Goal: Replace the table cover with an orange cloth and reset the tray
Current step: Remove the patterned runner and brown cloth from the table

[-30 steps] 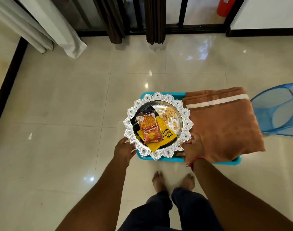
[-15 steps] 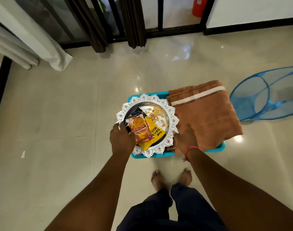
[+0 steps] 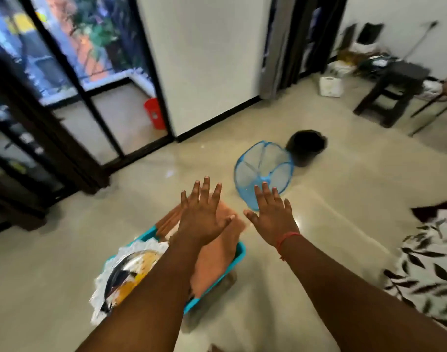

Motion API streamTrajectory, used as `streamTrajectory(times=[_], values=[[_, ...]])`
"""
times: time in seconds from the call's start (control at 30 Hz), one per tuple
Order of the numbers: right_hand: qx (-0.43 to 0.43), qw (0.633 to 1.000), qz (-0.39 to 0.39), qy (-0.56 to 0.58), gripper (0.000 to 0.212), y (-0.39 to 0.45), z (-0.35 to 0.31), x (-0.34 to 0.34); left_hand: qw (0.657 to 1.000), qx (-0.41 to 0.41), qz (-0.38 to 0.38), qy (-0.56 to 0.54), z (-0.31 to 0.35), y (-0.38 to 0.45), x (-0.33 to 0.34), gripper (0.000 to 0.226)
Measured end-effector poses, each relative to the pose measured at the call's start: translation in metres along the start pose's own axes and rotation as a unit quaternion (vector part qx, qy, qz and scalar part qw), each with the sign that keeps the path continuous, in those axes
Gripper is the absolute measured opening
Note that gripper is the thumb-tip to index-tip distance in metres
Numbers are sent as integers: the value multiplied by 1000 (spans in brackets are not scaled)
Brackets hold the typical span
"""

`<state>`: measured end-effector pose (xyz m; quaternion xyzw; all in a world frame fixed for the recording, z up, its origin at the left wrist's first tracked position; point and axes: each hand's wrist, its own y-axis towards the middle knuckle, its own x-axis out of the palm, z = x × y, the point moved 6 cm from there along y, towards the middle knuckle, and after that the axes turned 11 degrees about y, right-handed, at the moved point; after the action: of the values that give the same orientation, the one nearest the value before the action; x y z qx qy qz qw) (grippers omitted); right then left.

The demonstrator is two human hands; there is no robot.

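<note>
Tray on the table, both hands raised and empty

The silver tray [image 3: 131,262] sits on the teal table [image 3: 239,252] beside the folded orange cloth [image 3: 214,260]. Above them, left hand [image 3: 202,217] and right hand [image 3: 272,217] stretch forward, palms down, fingers spread wide, holding nothing.

left hand [image 3: 201,219]: off the tray's rim, now raised flat with fingers spread, holding nothing, over the orange cloth [image 3: 214,260]
right hand [image 3: 272,219]: off the rim too, lifted empty with fingers spread
silver tray [image 3: 131,260]: released, resting on the teal table [image 3: 239,252]
view: swung up, blurred; blue mesh basket [image 3: 264,168] now ahead
</note>
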<state>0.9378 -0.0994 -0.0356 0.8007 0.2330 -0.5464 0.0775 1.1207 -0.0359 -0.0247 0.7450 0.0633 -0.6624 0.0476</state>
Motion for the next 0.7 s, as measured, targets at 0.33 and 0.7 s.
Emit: streamTrajectory(times=[0.33, 0.7], values=[[170, 978, 118, 16, 78, -130, 221, -145, 976, 197, 87, 8, 271, 38, -102, 96], [328, 932, 147, 47, 90, -324, 445, -185, 922, 379, 67, 34, 570, -14, -121, 95]])
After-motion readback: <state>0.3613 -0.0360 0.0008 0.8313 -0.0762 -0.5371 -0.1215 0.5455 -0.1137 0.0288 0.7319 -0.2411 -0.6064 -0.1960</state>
